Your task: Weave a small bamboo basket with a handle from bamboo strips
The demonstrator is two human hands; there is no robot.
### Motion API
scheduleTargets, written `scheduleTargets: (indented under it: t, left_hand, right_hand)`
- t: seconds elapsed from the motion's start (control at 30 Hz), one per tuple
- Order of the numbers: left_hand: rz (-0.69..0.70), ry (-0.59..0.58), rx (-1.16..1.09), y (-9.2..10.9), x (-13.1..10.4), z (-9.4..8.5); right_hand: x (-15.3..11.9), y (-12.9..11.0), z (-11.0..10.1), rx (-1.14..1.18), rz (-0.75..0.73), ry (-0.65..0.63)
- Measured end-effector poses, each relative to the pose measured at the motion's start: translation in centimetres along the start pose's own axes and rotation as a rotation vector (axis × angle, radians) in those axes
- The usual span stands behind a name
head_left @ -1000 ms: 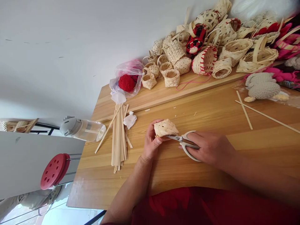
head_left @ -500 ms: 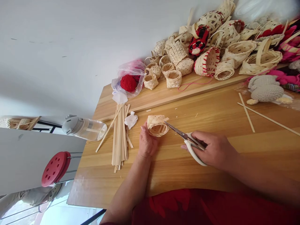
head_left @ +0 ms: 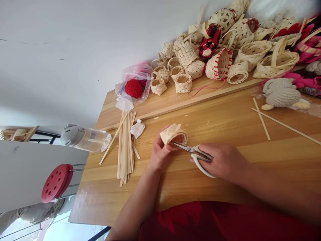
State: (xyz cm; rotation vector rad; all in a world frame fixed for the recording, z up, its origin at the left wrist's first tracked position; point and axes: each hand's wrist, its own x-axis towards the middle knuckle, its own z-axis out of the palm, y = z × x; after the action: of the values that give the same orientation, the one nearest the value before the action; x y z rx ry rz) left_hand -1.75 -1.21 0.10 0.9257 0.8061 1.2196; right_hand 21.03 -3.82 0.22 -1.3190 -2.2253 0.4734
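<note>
My left hand [head_left: 160, 154] is closed around a small woven basket [head_left: 170, 133] of pale wood strips, tilted so its mouth faces me and to the right. A short strip end sticks up from its upper side. My right hand [head_left: 222, 160] grips white-handled scissors [head_left: 192, 149], fingers through the handles. The scissor blades point left, their tips at the lower rim of the basket's mouth. Whether the tips touch the weave I cannot tell. Left of my left hand lies a bundle of flat wood strips [head_left: 125, 150].
A crumpled white wad [head_left: 137, 129] sits beside the strips, with a clear water bottle [head_left: 96, 139] at the table's left edge. Many woven baskets [head_left: 184, 83] and a bagged red yarn ball [head_left: 134, 88] line the raised back ledge. A grey crocheted piece [head_left: 282, 92] and two loose strips [head_left: 262, 118] lie right.
The basket has been turned and tilted in my left hand. The scissors have moved left and down, from the rim's right side to its lower edge. The view has shifted slightly.
</note>
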Motion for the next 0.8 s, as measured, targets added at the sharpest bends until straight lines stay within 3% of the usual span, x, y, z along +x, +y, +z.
scheduleTargets:
  t: [0.23,0.4,0.57,0.8]
  left_hand:
    - [0.164,0.142,0.013,0.7,0.4,-0.1]
    - [0.318,0.167,0.056,0.7,0.4,-0.3]
    - [0.383,0.189,0.17,0.2,0.0,-0.6]
    - [0.409,0.151,0.243,0.1,-0.1,-0.4]
  right_hand:
    - [-0.2,-0.3,-0.6,0.149,0.085,-0.091]
    - [0.2,-0.1,-1.4,0.235,0.207,-0.101]
    - [0.1,-0.2,-1.6,0.231,0.171,-0.122]
    - [0.1,-0.6,-1.4,0.085,0.04,0.006]
